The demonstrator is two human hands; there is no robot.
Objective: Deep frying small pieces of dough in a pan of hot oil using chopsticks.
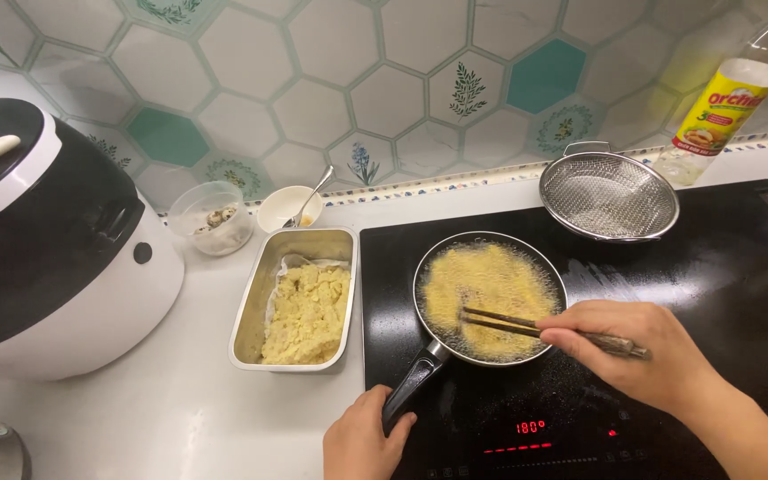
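A small frying pan (428,260) sits on a black induction hob (722,267), full of bubbling yellow oil and batter (491,284). My left hand (362,440) grips the pan's black handle (411,384) at the front. My right hand (642,351) holds a pair of dark wooden chopsticks (513,323), their tips dipped into the food near the pan's middle.
A metal tray (251,311) of pale yellow pieces lies left of the hob. Behind it stand a clear tub (211,218) and a small white bowl with a spoon (289,209). A wire strainer (609,196) and an oil bottle (731,93) are at the back right. A white and black cooker (55,240) fills the left.
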